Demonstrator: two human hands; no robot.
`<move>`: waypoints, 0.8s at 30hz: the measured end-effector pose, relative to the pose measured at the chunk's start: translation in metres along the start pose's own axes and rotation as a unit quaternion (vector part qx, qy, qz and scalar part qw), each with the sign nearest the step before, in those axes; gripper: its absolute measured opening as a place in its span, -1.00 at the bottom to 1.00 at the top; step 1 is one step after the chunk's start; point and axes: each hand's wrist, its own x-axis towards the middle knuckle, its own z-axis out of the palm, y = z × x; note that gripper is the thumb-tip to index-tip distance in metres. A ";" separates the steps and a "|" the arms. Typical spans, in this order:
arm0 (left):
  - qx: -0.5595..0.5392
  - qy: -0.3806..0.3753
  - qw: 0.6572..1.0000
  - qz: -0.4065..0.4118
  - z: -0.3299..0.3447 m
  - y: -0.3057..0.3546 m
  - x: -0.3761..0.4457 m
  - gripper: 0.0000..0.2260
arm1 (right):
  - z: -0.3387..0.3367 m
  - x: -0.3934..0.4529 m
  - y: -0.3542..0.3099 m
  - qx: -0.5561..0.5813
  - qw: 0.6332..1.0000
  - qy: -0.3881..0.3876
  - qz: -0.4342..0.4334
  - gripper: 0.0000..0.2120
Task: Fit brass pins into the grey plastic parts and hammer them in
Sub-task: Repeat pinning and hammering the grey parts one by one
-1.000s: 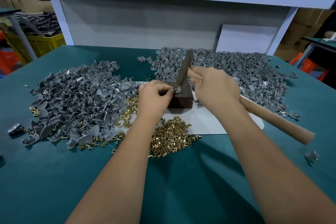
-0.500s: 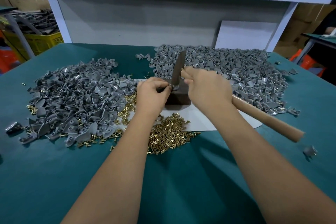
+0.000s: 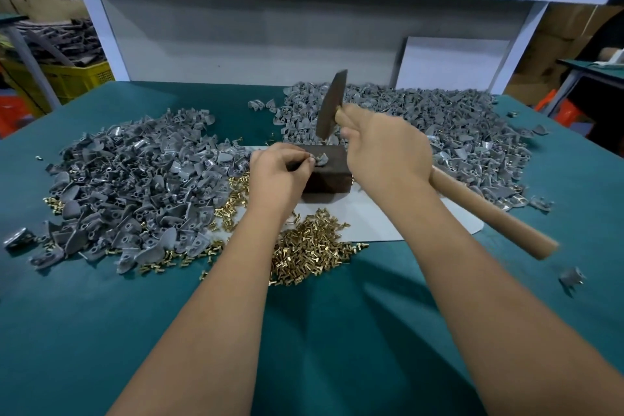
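Teal cloth covers the work table [image 3: 101,331], with a white shelf frame and grey back panel behind it. At the table's middle sits a dark brown rectangular block [image 3: 329,176] on a white sheet [image 3: 371,223]; every place below is told from this block.

On the block's top, at its left end, lies one small grey plastic part [image 3: 320,159] with a glint of brass at it. The left hand [image 3: 278,176] reaches in from the block's left, its fingertips [image 3: 308,161] curled together and pinching the part's left edge, so the part juts out just right of them. Whether a pin already stands in its hole is too small to tell.

The right hand [image 3: 385,152], over the block's right end, has its fingers wrapped tight round the wooden-handled hammer [image 3: 486,213] just below the head. The dark metal hammer head [image 3: 331,105] is raised above and behind the block, tilted, well clear of the part.

Left of the block spreads a heap of grey plastic parts [image 3: 135,186]; behind and to its right a second grey heap [image 3: 439,125]. Loose brass pins [image 3: 310,246] lie in front of it.

The risk, as I judge it, is the blow. The pinching fingertips sit touching the target, so a strike landing slightly left would hit them. A glancing hit could bend the pin or flick the part off the block.
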 end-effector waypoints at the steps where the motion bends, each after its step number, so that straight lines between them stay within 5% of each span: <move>1: -0.001 0.001 1.000 0.003 0.001 0.000 0.000 -0.89 | 0.004 -0.005 0.000 -0.009 1.000 -0.009 -0.009 -0.87; 6: 0.004 0.000 1.000 0.004 0.000 0.003 -0.002 -0.90 | 0.006 -0.003 0.003 0.004 0.998 -0.052 -0.017 -0.77; 10: 0.018 -0.013 0.999 -0.030 0.000 0.003 0.000 -0.87 | 0.015 0.002 0.011 0.068 0.993 -0.029 0.094 -0.85; 15: -0.004 -0.023 0.998 -0.061 0.001 0.002 0.002 -0.86 | 0.034 -0.006 0.033 0.019 0.975 -0.060 0.213 -0.83; 20: -0.018 -0.025 0.998 -0.055 0.000 0.001 0.004 -0.88 | 0.050 -0.016 0.043 0.007 0.972 -0.094 0.215 -0.76; 24: -0.021 -0.036 0.997 -0.060 -0.002 0.001 0.002 -0.90 | 0.054 -0.015 0.040 -0.018 0.987 -0.015 0.157 -0.74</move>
